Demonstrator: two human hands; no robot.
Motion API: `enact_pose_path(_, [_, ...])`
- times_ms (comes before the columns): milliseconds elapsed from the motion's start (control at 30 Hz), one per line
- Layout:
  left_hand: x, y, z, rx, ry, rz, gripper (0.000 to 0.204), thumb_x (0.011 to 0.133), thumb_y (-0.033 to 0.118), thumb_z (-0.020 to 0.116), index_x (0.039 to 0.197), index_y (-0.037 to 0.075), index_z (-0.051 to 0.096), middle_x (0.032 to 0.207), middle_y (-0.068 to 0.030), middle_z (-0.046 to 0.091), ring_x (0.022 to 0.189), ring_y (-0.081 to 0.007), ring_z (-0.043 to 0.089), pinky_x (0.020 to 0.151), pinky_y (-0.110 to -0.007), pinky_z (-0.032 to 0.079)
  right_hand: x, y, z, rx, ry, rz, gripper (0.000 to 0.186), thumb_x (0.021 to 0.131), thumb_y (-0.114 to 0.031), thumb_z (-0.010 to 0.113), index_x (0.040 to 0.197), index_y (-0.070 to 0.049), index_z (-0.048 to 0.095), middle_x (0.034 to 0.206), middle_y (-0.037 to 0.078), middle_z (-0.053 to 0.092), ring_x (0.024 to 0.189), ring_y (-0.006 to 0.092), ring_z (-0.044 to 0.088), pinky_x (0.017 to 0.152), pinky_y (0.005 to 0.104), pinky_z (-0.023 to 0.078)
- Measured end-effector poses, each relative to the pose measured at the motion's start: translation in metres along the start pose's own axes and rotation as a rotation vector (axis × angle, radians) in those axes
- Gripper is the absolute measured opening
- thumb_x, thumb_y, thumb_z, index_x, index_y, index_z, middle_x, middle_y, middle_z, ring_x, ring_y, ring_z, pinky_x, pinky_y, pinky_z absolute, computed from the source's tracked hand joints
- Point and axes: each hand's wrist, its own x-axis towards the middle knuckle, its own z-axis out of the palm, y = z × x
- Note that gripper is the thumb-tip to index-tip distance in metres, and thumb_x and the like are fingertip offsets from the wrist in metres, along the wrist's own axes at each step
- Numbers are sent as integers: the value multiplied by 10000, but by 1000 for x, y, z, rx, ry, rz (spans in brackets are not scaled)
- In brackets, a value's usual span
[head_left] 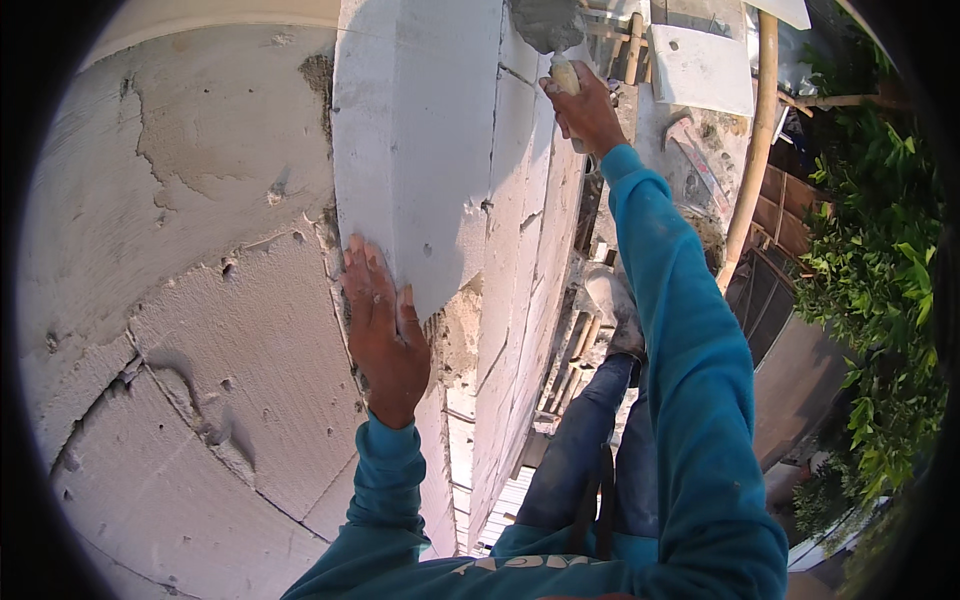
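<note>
My right hand [585, 110] grips the pale handle [562, 76] of a trowel at the upper middle, its blade [545, 22] coated with wet grey mortar. My left hand [385, 325] lies with fingers extended against a long white panel or strip [415, 130] on the wall, near its lower end. To the left are rough plaster [200, 120] and pale blocks [235, 370] with cracks, chips and holes. Right of the strip runs a narrow block face [515, 300] with dark joints. Rough beige mortar [460, 350] shows just below the strip's end.
Below me are my legs, a dusty boot [610, 295] and wooden slats [575, 360]. A bamboo pole [750, 180] runs along the right, beside a white board [700, 70] and a tool with some red on it [700, 160]. Leafy branches [880, 300] fill the far right.
</note>
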Motion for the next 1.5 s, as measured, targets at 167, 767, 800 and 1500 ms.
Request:
enact_pose_path(167, [0,7,-4,-42,-30,-33,477,1009,148,399,1468,25,360,1514,-198,354,1403,-388,324,1132,-508,336,-72,24,-13,123,-63,129,248,911,-191,650,1066,-41,529,623,18,509,428,98,461,385,280,403])
enact_pose_path(767, [0,3,-1,-25,35,-18,463,1007,177,439,1446,33,410,1517,-155,368,1412,-321,337,1157,-479,299,-278,66,47,279,-54,407,245,919,-169,647,1123,-97,531,616,-5,512,418,73,452,361,258,383])
enact_pose_path(800, [-1,2,-1,-47,46,-12,467,1002,169,451,1448,38,409,1519,-152,366,1413,-317,336,1162,-479,288,-284,60,47,187,-52,434,256,918,-170,648,1129,-89,527,607,-6,500,417,74,457,352,261,383])
enact_pose_path(1500, [-70,14,-41,-438,158,-171,427,924,103,568,1347,70,517,1443,-129,464,1341,-288,430,1170,-439,303,-380,-19,57,288,-197,728,196,931,-214,614,1062,-118,506,673,17,494,456,136,472,377,301,402])
